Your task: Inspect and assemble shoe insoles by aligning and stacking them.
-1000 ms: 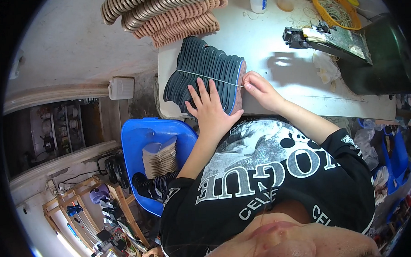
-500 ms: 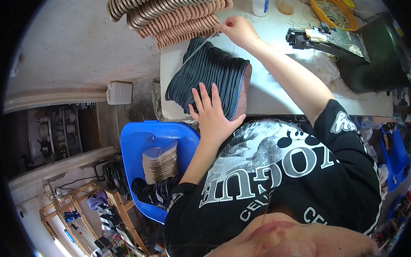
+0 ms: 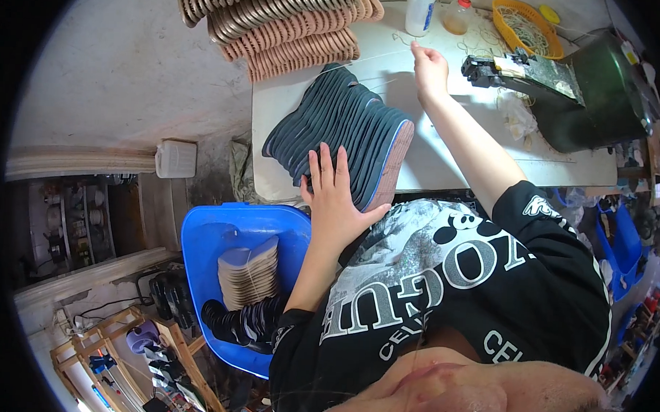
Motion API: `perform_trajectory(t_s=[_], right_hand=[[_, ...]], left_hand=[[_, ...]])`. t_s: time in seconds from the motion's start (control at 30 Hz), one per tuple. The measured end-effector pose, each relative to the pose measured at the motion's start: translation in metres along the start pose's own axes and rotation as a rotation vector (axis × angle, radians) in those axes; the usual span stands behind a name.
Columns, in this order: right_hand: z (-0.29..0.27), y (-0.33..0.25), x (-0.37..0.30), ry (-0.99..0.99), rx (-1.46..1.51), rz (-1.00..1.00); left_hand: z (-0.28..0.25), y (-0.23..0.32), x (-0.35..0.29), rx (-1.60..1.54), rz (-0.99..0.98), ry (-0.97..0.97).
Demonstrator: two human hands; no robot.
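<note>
My left hand (image 3: 335, 199) lies flat, fingers (image 3: 324, 166) spread apart, on the near end of a stack of dark grey insoles (image 3: 340, 126). The stack lies on its side at the near left part of the white table (image 3: 448, 148), the insoles packed edge to edge in a curved row; the nearest one shows a reddish-brown face with a blue rim. A thin thread (image 3: 368, 62) runs from the stack's far end toward my right hand (image 3: 429, 64), which is stretched out over the far part of the table, fingers drawn together; whether they pinch the thread I cannot tell.

Behind the stack, rows of tan insoles (image 3: 278, 19) lie at the table's far left corner. Further right stand a white bottle (image 3: 420, 11) and a clear squeeze bottle with a red tip (image 3: 459, 18), then a yellow basket (image 3: 527, 27) holding coiled cord. A dark green machine (image 3: 588, 99) takes up the right end of the table.

Below the table's near left edge, a blue plastic tub (image 3: 212, 245) on the floor holds an upright stack of pale beige insoles (image 3: 249, 272) and dark pieces (image 3: 242, 323) beside them.
</note>
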State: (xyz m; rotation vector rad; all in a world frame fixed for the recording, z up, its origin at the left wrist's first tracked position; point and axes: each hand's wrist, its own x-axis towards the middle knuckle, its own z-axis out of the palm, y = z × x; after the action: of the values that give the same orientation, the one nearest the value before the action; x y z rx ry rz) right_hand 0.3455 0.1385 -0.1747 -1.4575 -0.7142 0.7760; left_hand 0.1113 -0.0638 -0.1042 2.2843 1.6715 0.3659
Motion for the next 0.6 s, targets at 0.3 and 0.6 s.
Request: perform_trajectory(t_s=[0.3,0.6], right_hand=[[0.014,0.039,0.076,0.308,0.079,0.03],[-0.055,-0.042,-0.077,-0.561,-0.36,-0.405]], left_hand=[[0.005,0.029,0.013,0.151,0.152,-0.098],[0.018,0.054,0.026,0.294,-0.201,0.038]])
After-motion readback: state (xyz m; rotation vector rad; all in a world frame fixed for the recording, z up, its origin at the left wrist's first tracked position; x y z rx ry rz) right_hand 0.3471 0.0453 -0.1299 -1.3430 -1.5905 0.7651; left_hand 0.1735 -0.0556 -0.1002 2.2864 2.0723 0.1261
